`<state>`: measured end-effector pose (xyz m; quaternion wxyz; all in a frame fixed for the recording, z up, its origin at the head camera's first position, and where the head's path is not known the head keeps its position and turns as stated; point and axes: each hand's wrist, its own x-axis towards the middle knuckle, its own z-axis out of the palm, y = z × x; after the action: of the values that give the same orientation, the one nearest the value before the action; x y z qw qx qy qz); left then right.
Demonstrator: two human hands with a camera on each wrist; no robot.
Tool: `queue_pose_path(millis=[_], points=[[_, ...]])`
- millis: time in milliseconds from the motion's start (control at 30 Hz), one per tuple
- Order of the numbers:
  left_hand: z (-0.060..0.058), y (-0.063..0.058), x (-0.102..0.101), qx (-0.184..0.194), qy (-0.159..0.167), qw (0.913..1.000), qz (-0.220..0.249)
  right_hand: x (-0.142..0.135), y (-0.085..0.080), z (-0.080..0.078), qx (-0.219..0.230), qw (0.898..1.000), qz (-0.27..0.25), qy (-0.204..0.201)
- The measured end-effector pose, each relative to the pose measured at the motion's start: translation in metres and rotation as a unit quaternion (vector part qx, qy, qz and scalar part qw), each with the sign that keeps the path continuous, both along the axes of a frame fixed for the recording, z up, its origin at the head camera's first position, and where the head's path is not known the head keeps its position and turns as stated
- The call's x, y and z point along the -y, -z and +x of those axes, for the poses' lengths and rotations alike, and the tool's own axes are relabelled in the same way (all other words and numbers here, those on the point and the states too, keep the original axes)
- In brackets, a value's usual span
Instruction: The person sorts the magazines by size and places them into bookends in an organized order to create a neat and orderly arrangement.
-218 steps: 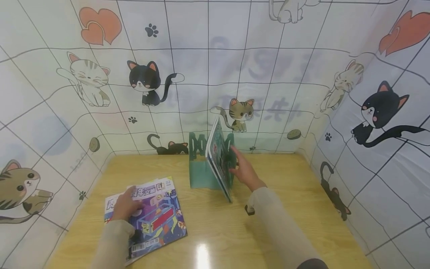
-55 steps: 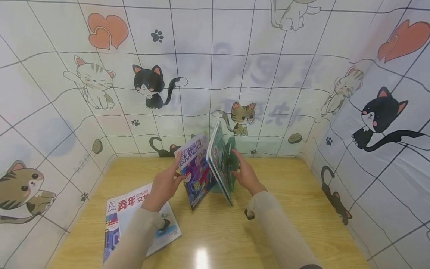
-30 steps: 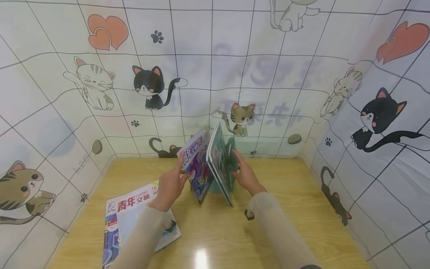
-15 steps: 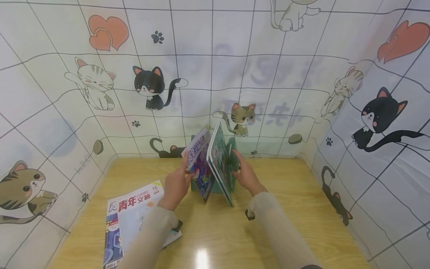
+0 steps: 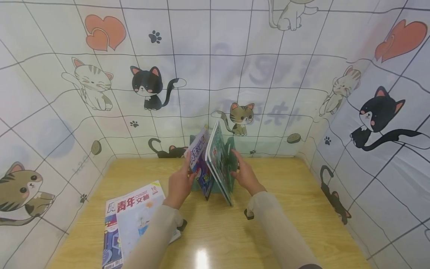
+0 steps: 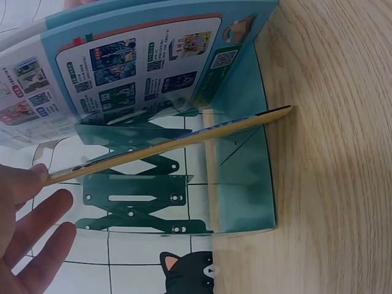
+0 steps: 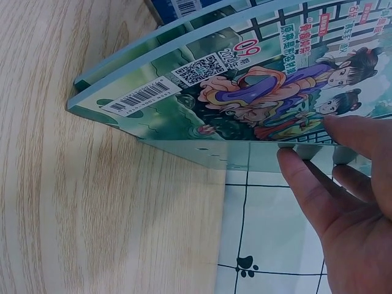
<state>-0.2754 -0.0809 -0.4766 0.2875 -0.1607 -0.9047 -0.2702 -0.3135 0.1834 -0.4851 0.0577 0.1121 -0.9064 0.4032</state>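
In the head view, my left hand (image 5: 179,185) pinches the near edge of a purple magazine (image 5: 198,149). This magazine stands tilted inside a green expandable bookend (image 6: 245,196), its lower corner jutting past the front of the base. Further right in the same bookend lean green-covered magazines (image 5: 220,160), their white edges facing me. My right hand (image 5: 246,173) holds the bookend's right side; in the right wrist view a fingertip also touches the outer green cover (image 7: 245,98). The left wrist view shows a gap between the purple magazine and the green ones.
Flat on the table at front left lies a pale magazine (image 5: 134,213) over a purple one (image 5: 112,239). Wood-grain tabletop (image 5: 285,179) extends right of the bookend. A cat-printed sheet (image 5: 188,67) hangs close behind and at both sides.
Earlier the left hand rested on the flat pile. It has since lifted the purple magazine, uncovering the pale one, and brought it right into the bookend. The right hand has stayed in place.
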Motion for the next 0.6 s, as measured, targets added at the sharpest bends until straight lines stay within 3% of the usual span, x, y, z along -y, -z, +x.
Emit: queue_pose_path(millis=[600], points=[[-0.0081,0.0045,-0.008,-0.004,-0.002,0.9997,0.025,-0.0009,-0.0003,-0.0003,0.002,1.0,0.0,0.001]])
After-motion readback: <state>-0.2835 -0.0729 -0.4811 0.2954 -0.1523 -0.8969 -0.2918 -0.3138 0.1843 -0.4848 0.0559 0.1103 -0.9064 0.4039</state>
